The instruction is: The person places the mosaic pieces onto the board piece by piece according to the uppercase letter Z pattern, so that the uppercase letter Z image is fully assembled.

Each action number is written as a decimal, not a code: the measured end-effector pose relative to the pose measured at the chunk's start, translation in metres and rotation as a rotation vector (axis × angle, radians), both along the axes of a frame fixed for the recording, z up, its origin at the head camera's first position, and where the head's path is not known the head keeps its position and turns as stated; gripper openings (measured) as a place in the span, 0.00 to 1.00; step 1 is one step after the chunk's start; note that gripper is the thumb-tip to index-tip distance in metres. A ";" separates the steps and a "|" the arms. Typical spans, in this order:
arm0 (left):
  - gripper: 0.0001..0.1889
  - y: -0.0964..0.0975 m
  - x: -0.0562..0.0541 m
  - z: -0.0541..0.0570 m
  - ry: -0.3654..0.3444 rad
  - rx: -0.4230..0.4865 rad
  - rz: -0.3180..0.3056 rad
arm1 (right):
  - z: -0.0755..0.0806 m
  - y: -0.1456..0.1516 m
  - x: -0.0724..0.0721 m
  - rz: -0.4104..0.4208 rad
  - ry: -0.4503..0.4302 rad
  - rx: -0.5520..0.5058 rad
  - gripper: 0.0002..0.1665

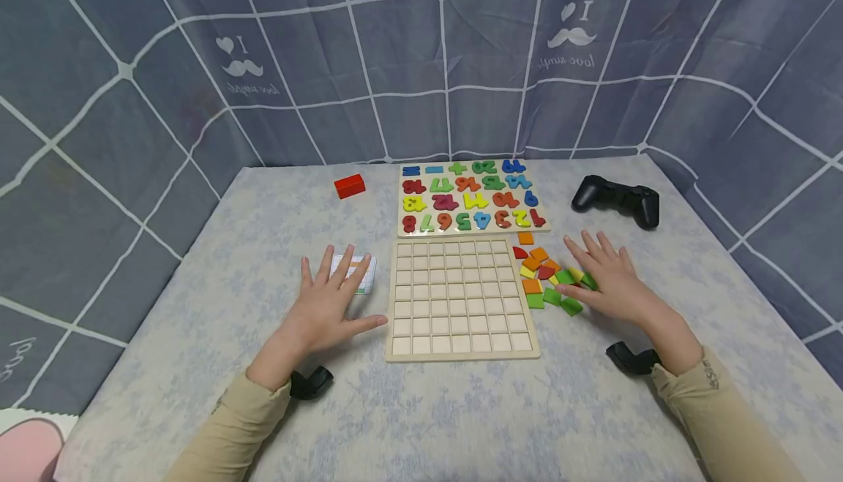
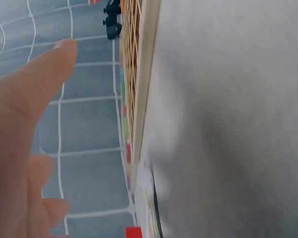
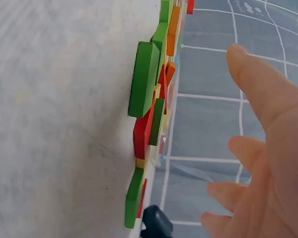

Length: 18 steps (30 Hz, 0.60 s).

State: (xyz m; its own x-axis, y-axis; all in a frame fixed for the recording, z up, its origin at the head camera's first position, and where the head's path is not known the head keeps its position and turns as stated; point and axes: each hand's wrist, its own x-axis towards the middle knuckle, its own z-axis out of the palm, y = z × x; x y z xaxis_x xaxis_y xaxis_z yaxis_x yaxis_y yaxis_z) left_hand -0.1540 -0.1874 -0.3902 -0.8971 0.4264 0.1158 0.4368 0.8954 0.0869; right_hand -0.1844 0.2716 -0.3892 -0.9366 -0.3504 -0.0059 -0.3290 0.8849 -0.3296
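Note:
My left hand (image 1: 323,312) hovers over the table with its fingers straight and spread, holding nothing. Its fingertips partly cover a small printed card (image 1: 367,277), and its thumb points at the left edge of a wooden grid board (image 1: 461,357) with bare square cells. To the right of that board lies a loose pile of green, orange, yellow and red flat pieces (image 1: 552,295). Over the pile's right side my right hand (image 1: 612,286) spreads its fingers, also without anything in them. The right wrist view shows a green piece (image 3: 144,79) at the pile's near side, apart from the hand.
Behind the grid board lies a number puzzle board (image 1: 454,232) with colourful numerals and signs. A red block (image 1: 350,186) sits at the back left, a black game controller (image 1: 615,200) at the back right. Grid-patterned curtains (image 1: 408,50) surround the table; something pink (image 1: 29,453) shows at lower left.

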 end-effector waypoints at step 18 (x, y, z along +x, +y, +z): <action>0.46 0.032 0.023 -0.024 -0.215 0.272 -0.344 | 0.025 -0.022 -0.047 0.065 -0.252 -0.253 0.41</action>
